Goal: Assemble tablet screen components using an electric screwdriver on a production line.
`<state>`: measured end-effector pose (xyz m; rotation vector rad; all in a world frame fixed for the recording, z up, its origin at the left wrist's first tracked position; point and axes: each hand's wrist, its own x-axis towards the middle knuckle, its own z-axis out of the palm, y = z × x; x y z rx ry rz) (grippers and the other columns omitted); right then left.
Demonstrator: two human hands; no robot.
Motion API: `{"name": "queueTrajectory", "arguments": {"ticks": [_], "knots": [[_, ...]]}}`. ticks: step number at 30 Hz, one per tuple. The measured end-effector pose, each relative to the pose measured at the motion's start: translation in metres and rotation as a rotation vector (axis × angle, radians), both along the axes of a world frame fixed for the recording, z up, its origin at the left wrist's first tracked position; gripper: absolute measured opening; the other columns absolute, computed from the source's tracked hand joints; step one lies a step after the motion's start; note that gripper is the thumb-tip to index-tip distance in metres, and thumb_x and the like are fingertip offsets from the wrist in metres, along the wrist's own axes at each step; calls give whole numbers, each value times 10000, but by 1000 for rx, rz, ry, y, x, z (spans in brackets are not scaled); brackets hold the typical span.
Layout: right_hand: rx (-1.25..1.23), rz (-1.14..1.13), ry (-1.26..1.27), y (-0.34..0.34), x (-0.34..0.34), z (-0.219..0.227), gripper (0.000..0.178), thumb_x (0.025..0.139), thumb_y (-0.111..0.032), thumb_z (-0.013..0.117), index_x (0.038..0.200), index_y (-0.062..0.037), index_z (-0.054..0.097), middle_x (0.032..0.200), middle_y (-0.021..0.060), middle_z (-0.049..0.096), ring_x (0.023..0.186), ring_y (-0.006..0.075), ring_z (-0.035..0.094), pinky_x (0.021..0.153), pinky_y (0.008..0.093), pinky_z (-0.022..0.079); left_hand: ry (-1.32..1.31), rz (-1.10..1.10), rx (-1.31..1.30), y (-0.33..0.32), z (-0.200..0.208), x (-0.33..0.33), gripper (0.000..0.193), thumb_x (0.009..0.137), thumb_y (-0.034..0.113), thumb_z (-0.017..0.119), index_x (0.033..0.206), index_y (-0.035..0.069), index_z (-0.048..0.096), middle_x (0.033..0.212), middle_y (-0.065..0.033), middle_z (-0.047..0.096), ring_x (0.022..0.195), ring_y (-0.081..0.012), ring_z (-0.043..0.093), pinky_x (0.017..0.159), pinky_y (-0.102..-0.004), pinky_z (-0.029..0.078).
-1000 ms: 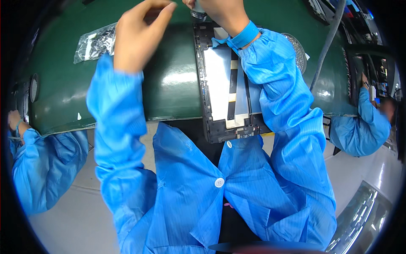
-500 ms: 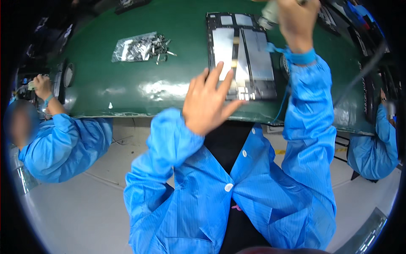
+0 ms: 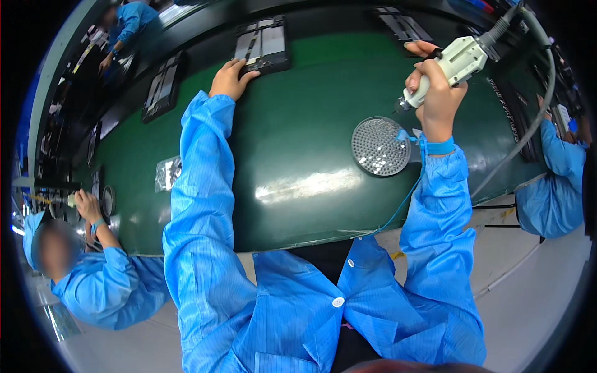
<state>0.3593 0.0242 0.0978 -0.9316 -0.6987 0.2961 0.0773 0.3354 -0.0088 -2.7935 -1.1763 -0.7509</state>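
Observation:
At the far side of the table, my left hand (image 3: 229, 79) has its thumb and fingers around the near-left corner of a flat black device chassis with silver panels (image 3: 261, 45). My left arm is stretched out to reach it. My right hand (image 3: 440, 96) is closed around a pale electric screwdriver (image 3: 463, 61), its tip pointing down and left, its cable leading to the upper right. Two fingers of that hand stick out past the tool's body. Below the screwdriver tip, apart from it, lies a round grey screw tray full of small holes (image 3: 380, 149).
Similar black chassis lie at far left (image 3: 161, 90) and far right (image 3: 404, 25). A clear bag of small parts (image 3: 166, 173) sits left of my left sleeve. A blue wrist cord (image 3: 407, 199) hangs from my right wrist. Co-workers sit left (image 3: 106, 280) and right (image 3: 553, 199).
The chassis in front of me has gone to the far side, with my left hand at its corner. My right hand still holds the screwdriver, now over by the screw tray. The view has shifted.

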Motion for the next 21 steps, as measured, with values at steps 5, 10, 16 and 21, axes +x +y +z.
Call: {"name": "queueTrajectory", "arguments": {"ticks": [5, 10, 16, 21], "knots": [[-102, 138, -77, -3, -13, -10, 285, 830, 34, 598, 1099, 47, 691, 1007, 125, 755, 516, 105, 593, 470, 265, 486, -18, 72, -29, 15, -6, -7, 655, 875, 557, 723, 1281, 45, 683, 1348, -219, 616, 1204, -382, 620, 1051, -427, 486], [-208, 239, -67, -9, -26, -14, 278, 861, 10, 636, 1133, 36, 688, 986, 102, 752, 574, 84, 618, 499, 252, 521, -10, 324, 472, -34, 11, 57, 790, 750, 739, 734, 1074, 19, 703, 1307, -261, 502, 1258, -416, 480, 1076, -548, 354], [-229, 262, -10, -7, -35, -21, 192, 824, 4, 671, 1009, 3, 720, 852, 59, 732, 642, 107, 663, 570, 289, 541, -373, 66, -278, -50, 19, 233, 724, 774, 669, 758, 1154, 65, 633, 1131, -226, 621, 1096, -394, 625, 942, -505, 491], [-129, 165, -260, 9, -32, -31, 250, 860, 35, 650, 1106, 21, 689, 960, 68, 741, 785, 89, 663, 658, 270, 553, -313, 82, -615, -5, -12, 348, 1041, 694, 760, 769, 1199, -140, 632, 1104, -376, 646, 1137, -390, 650, 973, -441, 515]]}}
